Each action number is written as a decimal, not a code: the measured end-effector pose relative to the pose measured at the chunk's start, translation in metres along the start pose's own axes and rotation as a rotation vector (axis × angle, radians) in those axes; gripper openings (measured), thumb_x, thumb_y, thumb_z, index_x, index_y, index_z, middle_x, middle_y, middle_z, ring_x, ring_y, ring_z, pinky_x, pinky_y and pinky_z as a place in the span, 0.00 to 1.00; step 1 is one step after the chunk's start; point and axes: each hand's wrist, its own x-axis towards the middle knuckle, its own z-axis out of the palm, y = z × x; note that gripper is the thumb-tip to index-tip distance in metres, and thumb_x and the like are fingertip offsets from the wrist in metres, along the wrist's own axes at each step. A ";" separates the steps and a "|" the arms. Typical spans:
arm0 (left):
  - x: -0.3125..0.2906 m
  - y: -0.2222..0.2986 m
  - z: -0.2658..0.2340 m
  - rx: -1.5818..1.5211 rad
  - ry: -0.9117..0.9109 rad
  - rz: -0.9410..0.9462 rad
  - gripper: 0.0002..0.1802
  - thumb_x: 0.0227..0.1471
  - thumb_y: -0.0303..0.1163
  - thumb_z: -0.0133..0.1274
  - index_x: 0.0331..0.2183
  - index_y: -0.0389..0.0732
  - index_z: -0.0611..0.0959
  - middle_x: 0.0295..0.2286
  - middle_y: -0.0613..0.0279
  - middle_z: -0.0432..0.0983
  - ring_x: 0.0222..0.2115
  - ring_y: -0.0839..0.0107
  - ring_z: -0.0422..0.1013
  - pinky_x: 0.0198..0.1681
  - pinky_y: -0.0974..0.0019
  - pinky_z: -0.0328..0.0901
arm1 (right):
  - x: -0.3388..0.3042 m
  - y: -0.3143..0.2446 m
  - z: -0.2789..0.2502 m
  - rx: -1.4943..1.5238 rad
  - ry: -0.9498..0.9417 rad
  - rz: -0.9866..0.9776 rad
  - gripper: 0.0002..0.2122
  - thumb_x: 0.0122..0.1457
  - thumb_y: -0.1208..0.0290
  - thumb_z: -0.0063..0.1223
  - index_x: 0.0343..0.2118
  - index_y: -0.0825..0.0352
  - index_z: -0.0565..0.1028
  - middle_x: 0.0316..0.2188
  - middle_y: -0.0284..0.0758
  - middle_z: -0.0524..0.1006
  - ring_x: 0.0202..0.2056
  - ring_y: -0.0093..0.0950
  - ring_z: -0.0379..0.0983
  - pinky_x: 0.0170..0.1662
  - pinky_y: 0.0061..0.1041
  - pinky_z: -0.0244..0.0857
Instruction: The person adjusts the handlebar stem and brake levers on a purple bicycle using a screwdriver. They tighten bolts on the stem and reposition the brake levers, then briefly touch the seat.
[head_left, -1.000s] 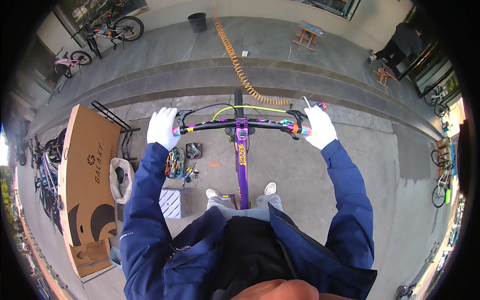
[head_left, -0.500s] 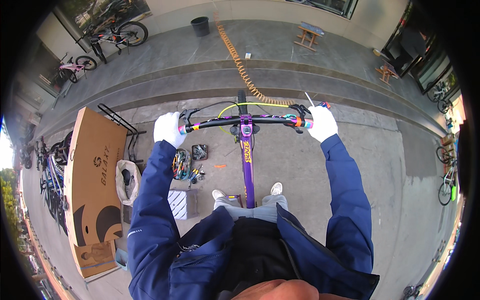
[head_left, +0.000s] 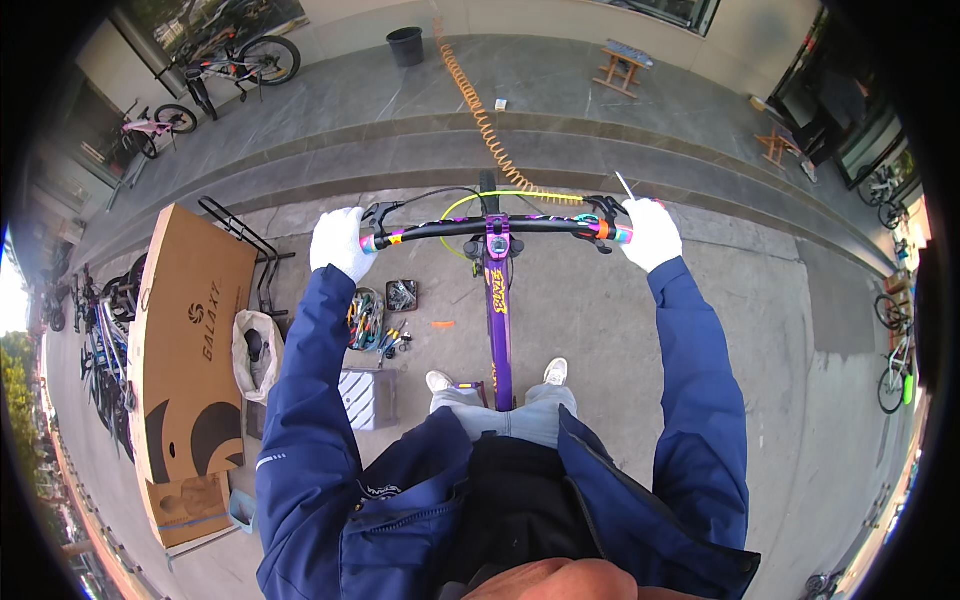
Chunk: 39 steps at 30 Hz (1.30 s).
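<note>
My left hand [head_left: 342, 243], in a white glove, is closed around the left end of a bicycle's black handlebar [head_left: 440, 229]. My right hand [head_left: 654, 236], also gloved in white, wraps the bar's right end, with multicoloured grip showing beside it. From the top of that hand sticks out a thin pale shaft [head_left: 625, 185], apparently of a screwdriver; its handle is hidden now. Black brake levers [head_left: 380, 215] sit inboard of both hands. A yellow-green cable [head_left: 520, 194] arches ahead of the bar. The purple frame [head_left: 498, 320] runs back between my legs, and the front wheel [head_left: 488, 190] points away from me.
Left of the bike are a tool bowl [head_left: 366, 318], a tray of small parts [head_left: 402, 295], a grey plastic box [head_left: 368, 398] and a large cardboard box [head_left: 195, 340]. Steps [head_left: 400, 150] cross ahead, with an orange coiled hose [head_left: 475, 105] over them.
The handlebar and both hands have shifted slightly away from me. The tool's blue-and-red handle, visible beside my right hand before, is now hidden. Both hands keep their grip.
</note>
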 end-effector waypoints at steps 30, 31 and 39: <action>0.002 0.006 -0.006 -0.020 -0.092 -0.058 0.35 0.42 0.38 0.75 0.53 0.39 0.84 0.48 0.50 0.83 0.51 0.49 0.78 0.54 0.48 0.72 | -0.006 0.007 0.007 0.027 0.006 -0.016 0.35 0.53 0.67 0.74 0.67 0.58 0.76 0.62 0.47 0.79 0.65 0.47 0.75 0.71 0.45 0.67; 0.003 0.006 -0.007 -0.012 -0.107 -0.071 0.34 0.42 0.38 0.75 0.52 0.39 0.84 0.47 0.50 0.83 0.50 0.49 0.78 0.53 0.48 0.73 | -0.006 0.007 0.008 0.035 0.014 -0.023 0.35 0.53 0.67 0.74 0.67 0.58 0.76 0.62 0.47 0.79 0.65 0.47 0.75 0.71 0.45 0.67; -0.002 0.003 -0.008 -0.062 -0.046 0.009 0.43 0.42 0.34 0.75 0.61 0.39 0.80 0.58 0.45 0.79 0.63 0.44 0.72 0.68 0.46 0.66 | -0.002 0.005 -0.006 0.029 -0.032 -0.077 0.39 0.49 0.66 0.77 0.68 0.60 0.75 0.63 0.49 0.77 0.67 0.48 0.73 0.72 0.46 0.66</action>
